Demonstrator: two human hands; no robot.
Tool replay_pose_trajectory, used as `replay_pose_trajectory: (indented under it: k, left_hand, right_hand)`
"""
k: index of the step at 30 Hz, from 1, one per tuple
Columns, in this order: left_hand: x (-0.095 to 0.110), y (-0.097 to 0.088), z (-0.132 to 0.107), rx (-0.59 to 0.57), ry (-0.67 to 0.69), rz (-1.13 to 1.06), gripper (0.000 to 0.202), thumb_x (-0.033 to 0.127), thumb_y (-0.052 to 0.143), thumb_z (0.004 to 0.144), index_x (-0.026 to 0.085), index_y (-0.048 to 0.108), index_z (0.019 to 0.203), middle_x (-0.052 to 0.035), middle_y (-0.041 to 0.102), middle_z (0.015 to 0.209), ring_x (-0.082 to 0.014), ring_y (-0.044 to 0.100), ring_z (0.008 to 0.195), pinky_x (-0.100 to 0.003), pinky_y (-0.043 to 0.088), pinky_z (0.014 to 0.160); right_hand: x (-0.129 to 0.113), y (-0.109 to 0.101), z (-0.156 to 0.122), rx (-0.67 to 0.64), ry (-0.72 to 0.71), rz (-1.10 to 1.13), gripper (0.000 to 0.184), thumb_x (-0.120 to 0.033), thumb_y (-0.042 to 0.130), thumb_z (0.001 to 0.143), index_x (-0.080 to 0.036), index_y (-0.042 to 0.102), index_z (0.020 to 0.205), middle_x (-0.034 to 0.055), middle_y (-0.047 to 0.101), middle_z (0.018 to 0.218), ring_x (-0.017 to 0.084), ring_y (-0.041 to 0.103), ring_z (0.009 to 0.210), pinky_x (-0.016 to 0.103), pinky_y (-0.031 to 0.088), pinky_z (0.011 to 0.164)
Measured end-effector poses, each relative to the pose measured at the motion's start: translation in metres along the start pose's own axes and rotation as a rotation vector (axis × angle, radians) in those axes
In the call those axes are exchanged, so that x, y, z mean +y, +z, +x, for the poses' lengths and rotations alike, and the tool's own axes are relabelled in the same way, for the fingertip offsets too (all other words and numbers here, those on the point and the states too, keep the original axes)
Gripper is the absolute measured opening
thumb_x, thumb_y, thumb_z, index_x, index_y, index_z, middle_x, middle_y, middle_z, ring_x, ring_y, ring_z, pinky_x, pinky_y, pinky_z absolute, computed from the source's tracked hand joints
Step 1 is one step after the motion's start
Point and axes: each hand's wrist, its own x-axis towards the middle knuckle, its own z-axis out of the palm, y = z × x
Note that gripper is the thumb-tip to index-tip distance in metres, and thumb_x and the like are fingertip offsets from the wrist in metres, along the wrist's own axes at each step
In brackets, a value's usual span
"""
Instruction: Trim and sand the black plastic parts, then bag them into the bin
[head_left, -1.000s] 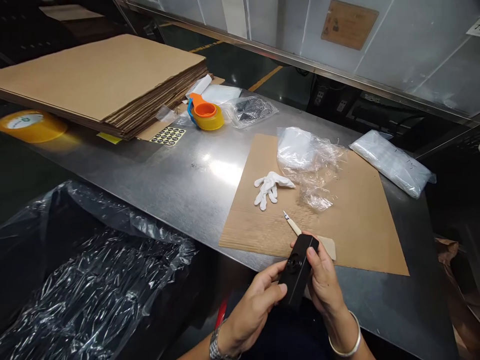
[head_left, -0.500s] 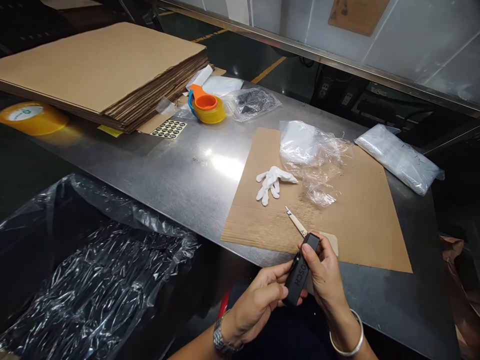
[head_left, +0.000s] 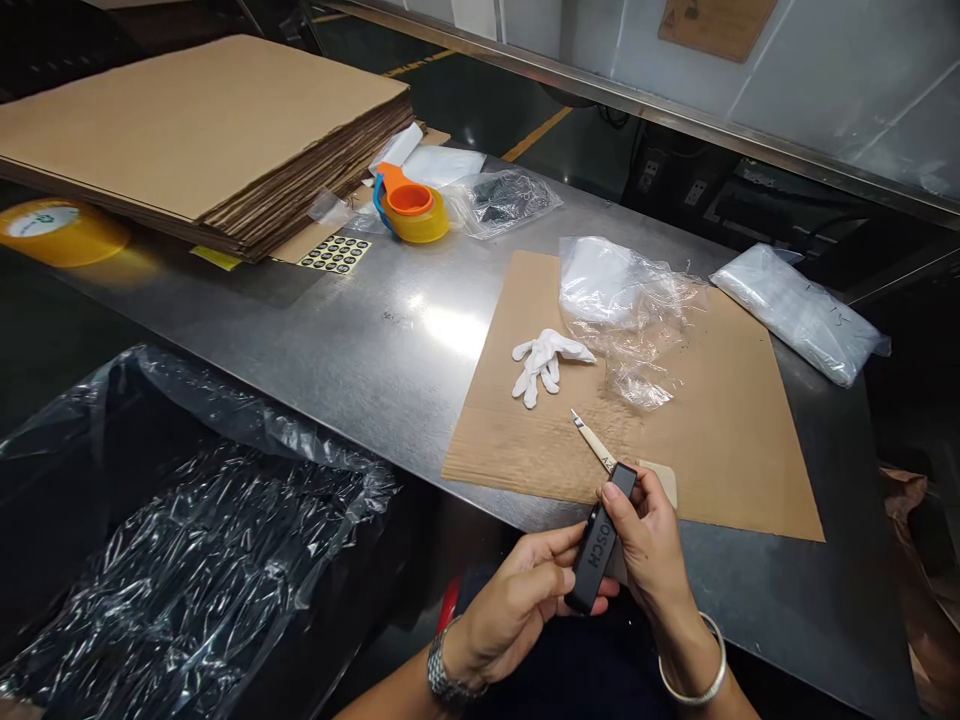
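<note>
Both my hands hold a small black oblong device [head_left: 598, 545] with white lettering on its side, just off the near edge of the steel table [head_left: 352, 330]. My left hand [head_left: 517, 610] pinches its lower end between thumb and fingers. My right hand [head_left: 651, 545] wraps its upper end, the thumb on top. Right beyond them a craft knife [head_left: 592, 441] with a pale handle lies on a brown cardboard sheet [head_left: 720, 430], beside a white glove [head_left: 544, 362] and crumpled clear plastic bags [head_left: 626, 310].
A thick stack of flat cardboard [head_left: 202, 130] fills the far left, with yellow tape rolls [head_left: 52, 232] and an orange-and-blue tape dispenser [head_left: 411, 210] nearby. A sticker sheet [head_left: 335, 254] lies by the stack. Bagged items [head_left: 799, 312] sit far right. A black-lined bin [head_left: 172, 560] stands at my left.
The black device has been turned in my hands: its round-featured face showed a second ago, now its lettered side faces up. The camera view has shifted slightly.
</note>
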Motion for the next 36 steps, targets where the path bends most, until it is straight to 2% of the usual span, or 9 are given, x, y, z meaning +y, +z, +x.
replay_pose_trajectory:
  k: [3, 9, 17, 28, 36]
  left_hand:
    - [-0.0008, -0.0013, 0.0, -0.022, -0.006, -0.034, 0.046, 0.016, 0.05, 0.071, 0.012, 0.059, 0.116, -0.015, 0.063, 0.11, -0.0265, 0.061, 0.098, -0.043, 0.042, 0.088]
    - [-0.0026, -0.0031, 0.0016, -0.023, -0.029, -0.065, 0.044, 0.014, 0.047, 0.071, 0.009, 0.061, 0.112, -0.0167, 0.063, 0.11, -0.0286, 0.062, 0.096, -0.044, 0.043, 0.086]
    - [-0.0022, -0.0054, 0.0023, -0.03, -0.037, -0.085, 0.043, 0.014, 0.046, 0.073, 0.008, 0.062, 0.112, -0.0164, 0.063, 0.108, -0.0275, 0.063, 0.094, -0.04, 0.046, 0.082]
    - [-0.0038, -0.0048, 0.0014, -0.019, -0.012, -0.049, 0.04, 0.014, 0.048, 0.074, 0.01, 0.06, 0.113, -0.0154, 0.064, 0.108, -0.0255, 0.063, 0.093, -0.039, 0.046, 0.082]
    - [-0.0048, -0.0037, 0.0028, -0.018, -0.005, 0.004, 0.041, 0.015, 0.051, 0.074, 0.01, 0.059, 0.114, -0.0158, 0.063, 0.107, -0.0246, 0.063, 0.092, -0.036, 0.046, 0.08]
  right_hand:
    - [0.0004, 0.0005, 0.0019, -0.007, 0.019, 0.013, 0.033, -0.048, 0.063, 0.075, -0.022, 0.049, 0.09, -0.0007, 0.054, 0.077, 0.013, 0.05, 0.064, 0.024, 0.043, 0.055]
    - [0.0045, 0.0007, 0.0049, -0.011, 0.064, 0.0, 0.033, -0.05, 0.062, 0.076, -0.021, 0.047, 0.085, -0.0059, 0.047, 0.062, 0.01, 0.045, 0.051, 0.022, 0.039, 0.046]
    - [0.0088, -0.0009, 0.0064, -0.001, 0.087, -0.051, 0.034, -0.05, 0.062, 0.075, -0.021, 0.047, 0.085, -0.0064, 0.047, 0.06, 0.009, 0.043, 0.048, 0.021, 0.037, 0.043]
    - [0.0085, 0.0002, 0.006, -0.032, 0.015, -0.044, 0.033, -0.051, 0.057, 0.078, -0.021, 0.048, 0.088, -0.0056, 0.046, 0.065, 0.009, 0.043, 0.054, 0.021, 0.039, 0.048]
    - [0.0046, -0.0021, 0.0044, 0.028, -0.035, -0.141, 0.032, -0.053, 0.048, 0.083, -0.021, 0.05, 0.08, -0.0052, 0.042, 0.062, 0.01, 0.039, 0.055, 0.022, 0.035, 0.049]
